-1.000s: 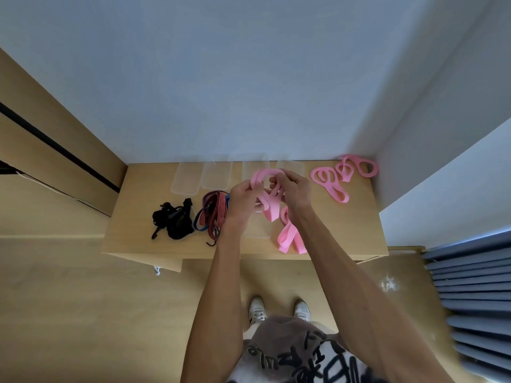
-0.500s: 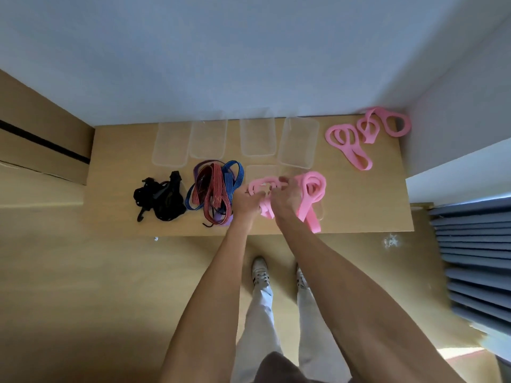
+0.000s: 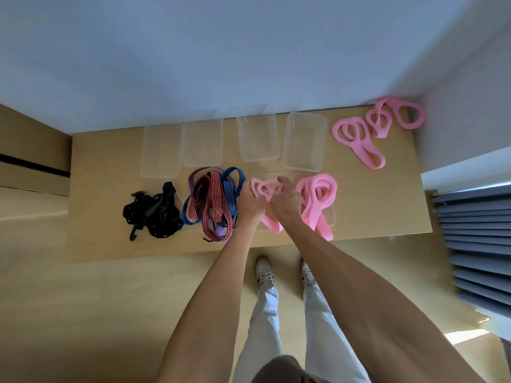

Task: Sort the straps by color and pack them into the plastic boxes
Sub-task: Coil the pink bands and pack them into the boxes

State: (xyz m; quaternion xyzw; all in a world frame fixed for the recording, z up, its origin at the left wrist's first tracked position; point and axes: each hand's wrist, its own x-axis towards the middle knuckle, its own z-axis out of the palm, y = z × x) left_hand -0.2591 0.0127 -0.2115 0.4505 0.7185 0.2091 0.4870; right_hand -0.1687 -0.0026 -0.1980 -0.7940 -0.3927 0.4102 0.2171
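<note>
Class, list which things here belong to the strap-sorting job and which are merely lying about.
Job: pink straps, the pink strap gripped by both hands, striped straps, black straps, plastic boxes.
Lying about: table, shoes, blinds.

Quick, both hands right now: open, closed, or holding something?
Left hand: closed, holding the pink strap.
Right hand: closed, holding the same pink strap.

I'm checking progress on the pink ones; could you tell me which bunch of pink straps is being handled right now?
The pink strap near the table's front edge, gripped by both hands; the coiled bunch beside it and the far-right ones lie untouched.
</note>
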